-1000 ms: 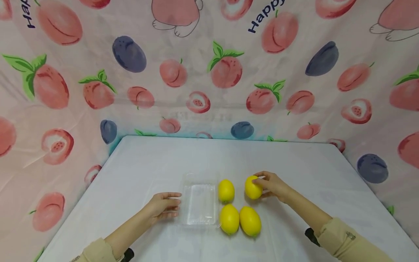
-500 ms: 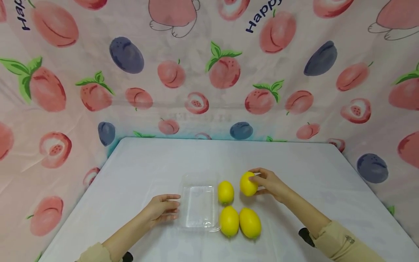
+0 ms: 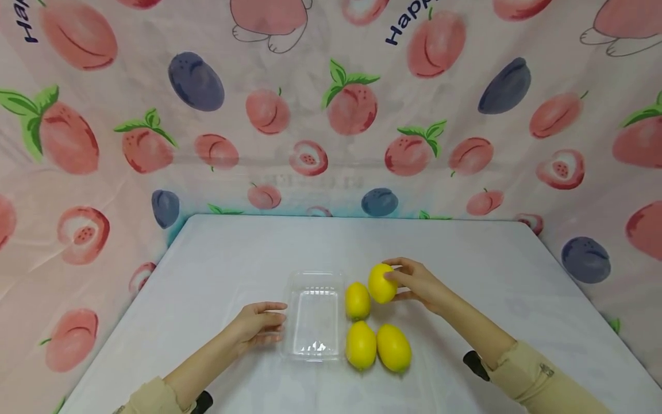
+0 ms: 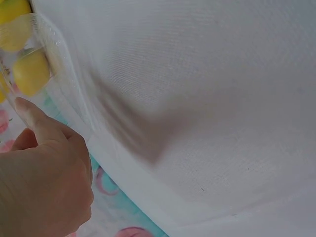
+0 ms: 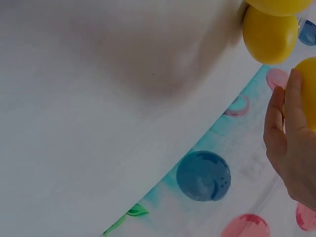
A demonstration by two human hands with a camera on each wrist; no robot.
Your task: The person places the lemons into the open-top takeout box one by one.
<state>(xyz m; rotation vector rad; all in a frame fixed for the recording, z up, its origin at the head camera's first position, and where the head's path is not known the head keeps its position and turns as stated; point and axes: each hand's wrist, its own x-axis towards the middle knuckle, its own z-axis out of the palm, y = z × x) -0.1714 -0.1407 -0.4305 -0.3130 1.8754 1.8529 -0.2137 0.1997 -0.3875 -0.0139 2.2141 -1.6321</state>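
My right hand grips a yellow lemon between thumb and fingers, raised at the right of the far lemon. Two more lemons lie nearer me, one at the clear box's right edge and another just right of it. The clear plastic box is see-through, with nothing inside. At its left wall my left hand has its fingers extended, fingertips right at the side. In the left wrist view, an outstretched finger overlaps the box's wall, with lemons showing through the plastic.
A white-covered table carries everything. Behind it and along the sides hangs a pale pink curtain printed with peaches and plums. Beige sleeves and dark wrist straps sit on both forearms.
My right hand has carried its lemon leftward and slightly away from me, close to the far lemon. My left hand stays at the box, and the other lemons keep their places.
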